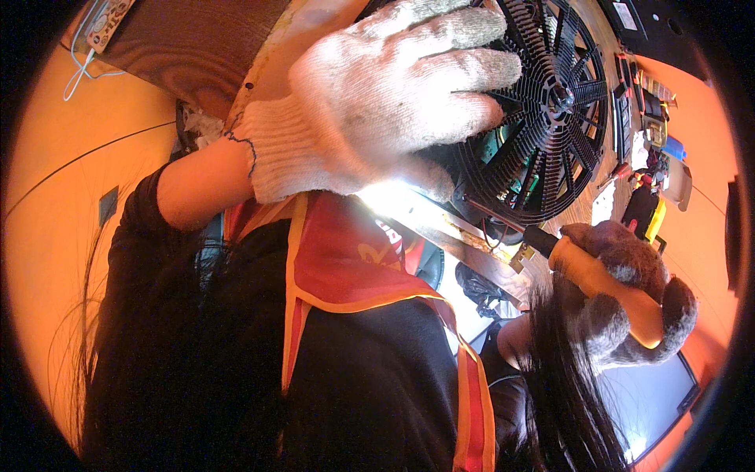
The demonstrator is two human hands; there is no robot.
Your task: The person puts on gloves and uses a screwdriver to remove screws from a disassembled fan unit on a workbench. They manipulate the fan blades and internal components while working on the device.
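My left hand (409,94), in a white knit glove, lies over the left side of a round black grille (557,102) with ribbed spokes. Its fingers reach onto the face and the thumb bends by the lower left edge. Green circuit board parts show through the gaps. In its soiled grey-white glove, my right hand (629,291) is closed around a tool with an orange handle (598,279) and a black collar. A thin shaft runs from the collar toward the lower rim of the grille; its tip is hard to make out, so the tool's exact kind stays unclear.
Beyond the grille a wooden bench holds a red-handled tool (617,175), a black and yellow item (646,211) and several other small things. A flat screen (649,405) stands at lower right, a black plastic bag (480,289) below the bench edge, a power strip (108,25) at upper left.
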